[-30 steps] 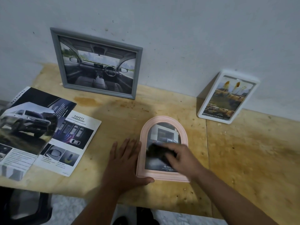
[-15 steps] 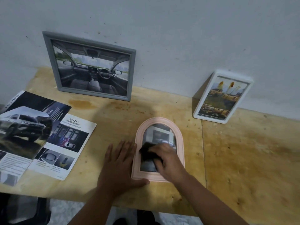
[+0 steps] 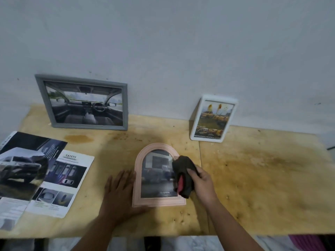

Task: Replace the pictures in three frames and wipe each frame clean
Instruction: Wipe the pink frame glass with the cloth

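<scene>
The wide yellow-brown wooden desk (image 3: 262, 178) is carrying everything, and it is stretching out on every side of the two hands. Far up and to the left of the hands, a big grey wooden picture frame (image 3: 39, 98) with a car-inside picture is leaning on the wall. Up and a little to the right of the hands, a small white picture frame (image 3: 215, 97) is leaning on the wall too. Well off to the left of the left hand, some loose car brochure pages (image 3: 59, 185) are lying flat.

The pink arch-topped picture frame (image 3: 155, 147) is lying flat right between the two hands. Its long side is running away from the person, round top far, flat bottom near.

The left hand (image 3: 119, 194) is lying flat on the desk with its fingers spread, touching the frame's left edge and the near corner, so it seems to be keeping the frame from sliding.

The right hand (image 3: 203, 183) is the grip doing the work. Its fingers are curling round a bunched dark cloth with a bit of red (image 3: 183, 176). The cloth is sitting on the frame's right edge, so the glass is lying just to the left of this grip.

I think the next rub needs to go left across the glass, or up and down along the frame's long side.
</scene>
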The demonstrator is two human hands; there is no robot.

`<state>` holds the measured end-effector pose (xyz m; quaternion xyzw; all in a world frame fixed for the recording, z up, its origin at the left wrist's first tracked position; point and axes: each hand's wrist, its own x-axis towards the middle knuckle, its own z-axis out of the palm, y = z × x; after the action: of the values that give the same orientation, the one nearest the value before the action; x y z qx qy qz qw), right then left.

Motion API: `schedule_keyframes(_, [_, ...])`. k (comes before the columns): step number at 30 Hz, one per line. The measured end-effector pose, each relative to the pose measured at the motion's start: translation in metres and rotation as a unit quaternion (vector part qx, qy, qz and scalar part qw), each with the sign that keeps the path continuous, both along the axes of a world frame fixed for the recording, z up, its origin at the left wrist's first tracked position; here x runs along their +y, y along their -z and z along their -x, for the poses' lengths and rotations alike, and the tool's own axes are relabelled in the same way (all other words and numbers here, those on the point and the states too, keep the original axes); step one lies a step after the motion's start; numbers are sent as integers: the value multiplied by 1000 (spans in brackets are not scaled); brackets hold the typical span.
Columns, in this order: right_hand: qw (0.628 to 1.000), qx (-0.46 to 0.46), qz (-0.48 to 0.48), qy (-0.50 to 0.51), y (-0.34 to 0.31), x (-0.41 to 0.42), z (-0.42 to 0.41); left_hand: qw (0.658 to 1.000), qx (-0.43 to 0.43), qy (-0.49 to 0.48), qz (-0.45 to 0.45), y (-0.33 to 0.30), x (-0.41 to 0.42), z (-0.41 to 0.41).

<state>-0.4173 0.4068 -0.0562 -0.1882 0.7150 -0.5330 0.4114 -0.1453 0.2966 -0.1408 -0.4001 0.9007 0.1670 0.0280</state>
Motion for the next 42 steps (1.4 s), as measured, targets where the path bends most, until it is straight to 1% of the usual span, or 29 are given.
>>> schedule_keyframes(2, [994,-17,-17,110,-7,29,33,1000,-10,10,-11,-1,-3,-1])
schedule_keyframes(4, [986,-15,-51,160,-7,53,63,999,-34,18,-37,-6,-9,-3])
schedule_keyframes(5, [983,-6,-79,164,-2,62,75,998,-42,17,-51,-10,-13,-3])
schedule_keyframes(6, [981,26,-129,143,5,70,84,997,-49,17,-62,-13,-16,-2])
schedule_keyframes(7, [973,82,-190,99,15,78,90,994,-65,18,-82,-18,-18,0])
schedule_keyframes(9, [935,186,-301,5,29,90,97,989,-100,16,-112,-29,-18,5])
schedule_keyframes(10, [920,209,-330,-9,33,95,98,987,-110,11,-119,-33,-17,8])
schedule_keyframes(12, [912,215,-349,13,35,98,100,985,-116,-12,-127,-40,-15,13])
schedule_keyframes(13, [907,213,-360,40,29,97,97,985,-115,-21,-128,-44,-14,15])
schedule_keyframes(14, [900,230,-365,70,21,93,93,984,-116,-28,-129,-48,-12,17])
schedule_keyframes(15, [893,265,-352,89,11,86,87,985,-115,-32,-126,-52,-11,19])
schedule_keyframes(16, [892,304,-319,96,1,78,80,985,-110,-39,-124,-54,-11,22])
schedule_keyframes(17, [900,325,-276,87,-10,69,72,986,-102,-50,-125,-56,-12,25])
schedule_keyframes(18, [916,317,-239,63,-17,58,63,985,-92,-69,-132,-60,-15,28])
schedule_keyframes(19, [933,286,-217,29,-17,46,55,982,-78,-93,-145,-62,-18,32])
schedule_keyframes(20, [951,228,-207,-9,-16,33,47,977,-59,-121,-163,-62,-22,36])
schedule_keyframes(21, [966,152,-205,-44,-15,19,41,971,-37,-147,-184,-61,-26,40])
schedule_keyframes(22, [972,89,-209,-66,-7,7,37,963,-15,-174,-208,-60,-29,44])
schedule_keyframes(24, [964,27,-240,-107,7,-15,27,942,21,-225,-250,-52,-33,49])
schedule_keyframes(25, [958,19,-255,-130,12,-23,23,930,37,-249,-268,-48,-33,50])
schedule_keyframes(27, [950,44,-263,-162,28,-32,18,911,75,-290,-283,-34,-33,54])
schedule_keyframes(29, [944,75,-266,-182,49,-34,16,895,90,-323,-293,-30,-30,59])
schedule_keyframes(30, [941,79,-268,-189,71,-31,19,888,88,-336,-303,-32,-28,62])
schedule_keyframes(33, [940,97,-260,-198,111,-25,27,877,109,-361,-299,-22,-27,63])
schedule_keyframes(34, [942,94,-257,-195,109,-26,27,868,117,-378,-301,-14,-27,61])
schedule_keyframes(36, [945,76,-251,-197,79,-33,23,849,128,-406,-312,5,-30,57])
schedule_keyframes(39, [953,52,-221,-202,27,-55,24,832,150,-421,-328,-38,-41,76])
schedule_keyframes(42, [969,61,-156,-180,-1,-84,40,830,197,-403,-332,-82,-66,104])
